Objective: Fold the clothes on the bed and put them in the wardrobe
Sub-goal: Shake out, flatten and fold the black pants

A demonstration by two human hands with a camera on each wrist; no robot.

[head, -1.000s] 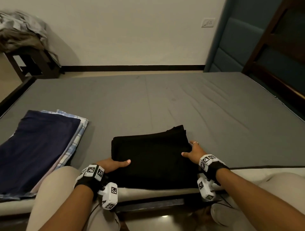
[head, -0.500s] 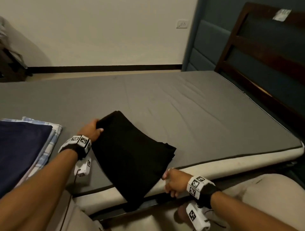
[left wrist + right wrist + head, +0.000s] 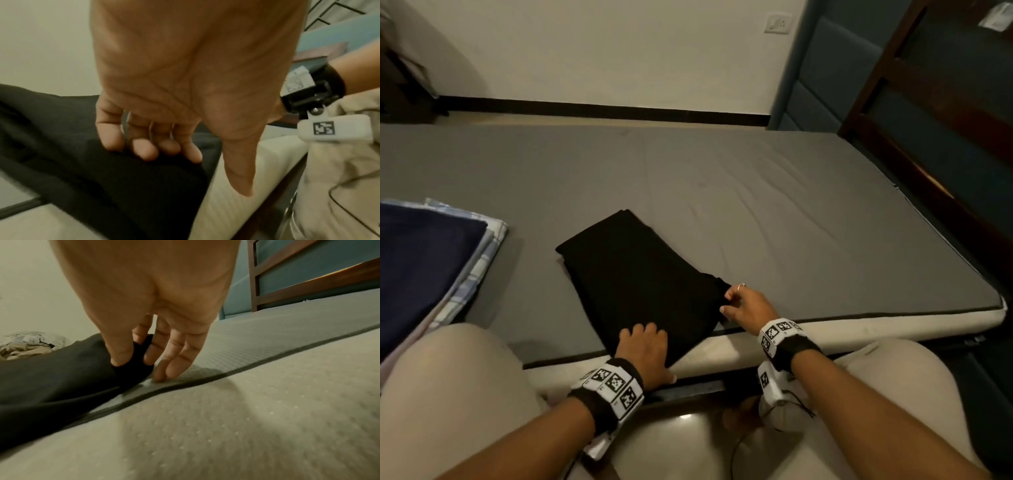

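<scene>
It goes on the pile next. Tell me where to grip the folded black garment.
Take the folded black garment by its two near corners, coming from the bed's front edge. It lies flat and angled, near end overhanging; the left hand and right hand are already there.

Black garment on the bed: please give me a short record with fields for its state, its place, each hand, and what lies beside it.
garment: black garment, folded, lying at an angle
place: near edge of the mattress, one corner over the edge
left hand: rests on the near corner, fingers bent onto the cloth
right hand: pinches the right corner
beside: stack of folded clothes at left, navy on top
</scene>
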